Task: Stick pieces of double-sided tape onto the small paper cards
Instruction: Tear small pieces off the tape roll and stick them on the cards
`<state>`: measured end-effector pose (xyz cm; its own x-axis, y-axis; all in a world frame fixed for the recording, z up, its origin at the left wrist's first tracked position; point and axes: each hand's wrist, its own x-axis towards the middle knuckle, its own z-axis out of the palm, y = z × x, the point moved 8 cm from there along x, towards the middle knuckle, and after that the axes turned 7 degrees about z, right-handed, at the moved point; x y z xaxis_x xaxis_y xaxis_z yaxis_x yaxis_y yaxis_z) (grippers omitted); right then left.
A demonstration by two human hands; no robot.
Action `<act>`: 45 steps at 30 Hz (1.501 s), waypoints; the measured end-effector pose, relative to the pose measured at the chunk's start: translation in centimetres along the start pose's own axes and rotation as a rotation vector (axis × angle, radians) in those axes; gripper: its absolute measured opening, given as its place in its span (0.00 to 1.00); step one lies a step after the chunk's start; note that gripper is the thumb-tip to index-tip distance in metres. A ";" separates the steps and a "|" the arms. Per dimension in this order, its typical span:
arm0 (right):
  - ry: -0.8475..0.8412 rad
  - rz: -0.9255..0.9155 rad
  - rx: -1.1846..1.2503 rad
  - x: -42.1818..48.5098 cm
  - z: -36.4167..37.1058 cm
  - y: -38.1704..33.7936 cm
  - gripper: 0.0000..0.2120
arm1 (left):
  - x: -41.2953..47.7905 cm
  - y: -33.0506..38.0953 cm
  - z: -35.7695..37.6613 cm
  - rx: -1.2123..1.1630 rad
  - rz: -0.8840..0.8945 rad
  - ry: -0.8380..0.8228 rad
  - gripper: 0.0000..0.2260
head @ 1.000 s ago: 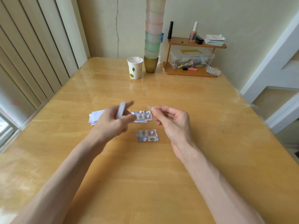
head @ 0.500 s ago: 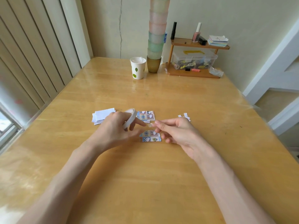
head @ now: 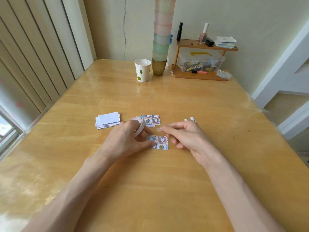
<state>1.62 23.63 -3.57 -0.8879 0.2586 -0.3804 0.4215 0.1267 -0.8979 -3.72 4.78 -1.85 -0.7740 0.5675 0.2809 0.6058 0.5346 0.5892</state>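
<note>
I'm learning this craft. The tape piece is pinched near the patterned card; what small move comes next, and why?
Probably lower the right hand and press its tape piece onto the card; the left hand, holding the tape roll, pins the card's corner.

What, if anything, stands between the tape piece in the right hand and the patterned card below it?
Nothing visible does. The right hand pinches the tape piece just over the far edge of the card, with open space between them. The left hand, holding the tape roll, touches only the card's left edge.
</note>
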 end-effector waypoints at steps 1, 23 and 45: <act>0.009 -0.001 -0.002 0.0 -0.1 0.0 0.06 | 0.0 0.0 0.1 0.007 -0.008 0.007 0.13; 0.016 0.006 -0.169 0.0 0.9 0.1 0.08 | 0.1 -1.3 0.2 0.004 -0.158 0.001 0.07; 0.080 -0.010 -0.316 0.3 1.5 0.0 0.06 | -0.2 -1.1 0.4 -0.063 -0.156 -0.044 0.12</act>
<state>1.07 22.29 -3.97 -0.8804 0.3286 -0.3420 0.4602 0.4172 -0.7837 -4.16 4.38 -2.87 -0.8480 0.5084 0.1498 0.4652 0.5786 0.6700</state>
